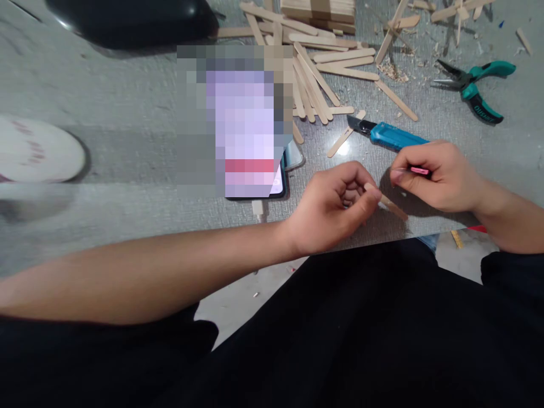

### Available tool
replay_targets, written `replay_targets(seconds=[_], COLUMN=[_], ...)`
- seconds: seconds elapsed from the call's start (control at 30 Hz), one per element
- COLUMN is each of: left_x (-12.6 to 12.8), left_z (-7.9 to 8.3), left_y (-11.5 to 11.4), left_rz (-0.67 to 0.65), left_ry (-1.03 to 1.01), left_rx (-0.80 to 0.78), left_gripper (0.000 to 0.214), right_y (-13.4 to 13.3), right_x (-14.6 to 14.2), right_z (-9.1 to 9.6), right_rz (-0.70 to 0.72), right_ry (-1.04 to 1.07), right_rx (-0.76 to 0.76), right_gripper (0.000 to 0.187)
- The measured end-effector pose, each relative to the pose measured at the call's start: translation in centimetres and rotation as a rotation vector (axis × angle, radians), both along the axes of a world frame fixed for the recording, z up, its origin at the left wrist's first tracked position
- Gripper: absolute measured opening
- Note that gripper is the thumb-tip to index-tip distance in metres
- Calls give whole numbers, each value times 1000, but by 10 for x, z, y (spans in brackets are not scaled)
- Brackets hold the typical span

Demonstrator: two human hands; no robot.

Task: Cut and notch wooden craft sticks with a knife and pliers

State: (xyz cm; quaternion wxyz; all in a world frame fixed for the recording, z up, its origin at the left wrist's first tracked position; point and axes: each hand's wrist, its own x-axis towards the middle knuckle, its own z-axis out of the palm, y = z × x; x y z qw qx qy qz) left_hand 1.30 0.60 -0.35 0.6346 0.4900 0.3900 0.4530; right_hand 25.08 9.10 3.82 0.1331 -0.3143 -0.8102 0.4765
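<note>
My left hand (340,207) is closed in a pinch on a thin wooden craft stick (394,207), near the table's front edge. The stick slants down to the right past my thumb. Just to the right, my right hand (440,177) is curled with thumb and forefinger together. A small pink object (420,170) shows between its fingers; most of it is covered, so its kind is unclear. Directly behind my right hand lies a blue utility knife (397,136), its dark blade end resting over another craft stick (338,145).
Loose craft sticks (314,85) and a stacked bundle (318,12) lie at the back. Teal-handled pliers (471,85) are at the right. A phone (278,184), partly blurred out, has a white cable plug (258,208). A black object (131,20) and white rounded object (38,148) stand left.
</note>
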Motion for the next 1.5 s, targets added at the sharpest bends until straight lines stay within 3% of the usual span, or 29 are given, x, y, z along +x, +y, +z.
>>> replay_targets(seconds=[0.07,0.2,0.33,0.43,0.6,0.83,0.97,1.1,1.17,1.33,1.5], left_x=[-1,2,5,3,-5,-4,-3,0,0,-3,-7], left_z=[-1,-7,-13,-10,1,3,-1,-6,-7,-9,-7], left_y=[0,1,2,1,-1,-3,-3,-3,-3,0,1], left_rz=[-28,141,234,191,-6,58,91,132,146,93,2], left_ry=[7,-82,-154,-98,103,168,80,-102,-142,-205,-205], left_rx=[17,-29,-44,-32,120,136,64,-40,-3,243,256], left_gripper=[45,52,55,52,48,47,48,51,50,40,32], right_y=[-1,-6,-9,-7,-2,-4,-4,-2,1,6,5], right_x=[2,3,2,2,2,1,4,11,14,15,12], right_z=[3,7,9,10,8,4,3,-3,-5,-4,-6], right_rz=[-34,-135,-104,-99,-171,-223,-140,-66,-68,93,224], right_ry=[7,29,4,22,137,113,116,274,288,150,136], right_rx=[0,2,-8,-59,-54,7,-17,-122,-99,19,53], right_gripper=[31,33,25,27,26,34,43,63,71,65,65])
